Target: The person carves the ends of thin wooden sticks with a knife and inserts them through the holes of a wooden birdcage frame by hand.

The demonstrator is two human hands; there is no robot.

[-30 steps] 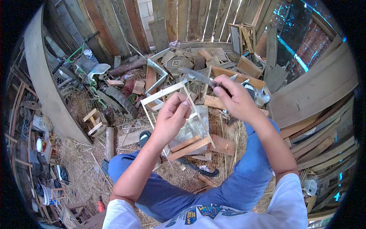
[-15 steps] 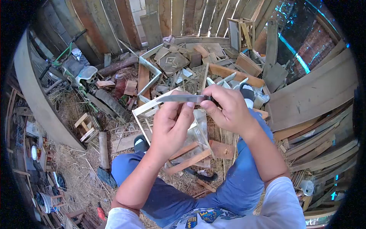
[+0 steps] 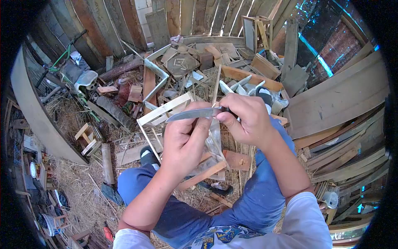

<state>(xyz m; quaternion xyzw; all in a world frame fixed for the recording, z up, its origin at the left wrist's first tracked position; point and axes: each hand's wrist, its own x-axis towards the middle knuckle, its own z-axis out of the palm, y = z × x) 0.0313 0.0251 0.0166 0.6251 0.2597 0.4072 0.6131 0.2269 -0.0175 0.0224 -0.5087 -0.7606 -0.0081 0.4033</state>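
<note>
Across the middle of the view lies a knife (image 3: 192, 113), its bare metal blade pointing left and slightly down. My right hand (image 3: 245, 118) is closed around its dark handle, most of which the fingers hide. Around the blade near the handle, my left hand (image 3: 185, 143) is closed, thumb at the lower edge and curled fingers behind the metal. Below and behind the hands stands a light wooden frame (image 3: 163, 108) of thin slats, partly covered by the left hand. A reddish-brown board (image 3: 237, 160) lies on the ground between my legs.
Scrap wood and a hexagonal wooden piece (image 3: 181, 66) pile up ahead against a plank wall (image 3: 203, 18). A bicycle-like machine with a tyre (image 3: 114, 110) lies at left beside a curved panel (image 3: 45, 120). Stacked boards (image 3: 348, 157) line the right. Straw covers the ground.
The knife's tip has dipped a little, and the blade now slants more. Both hands keep their hold on it. The surroundings have shifted slightly left in view.
</note>
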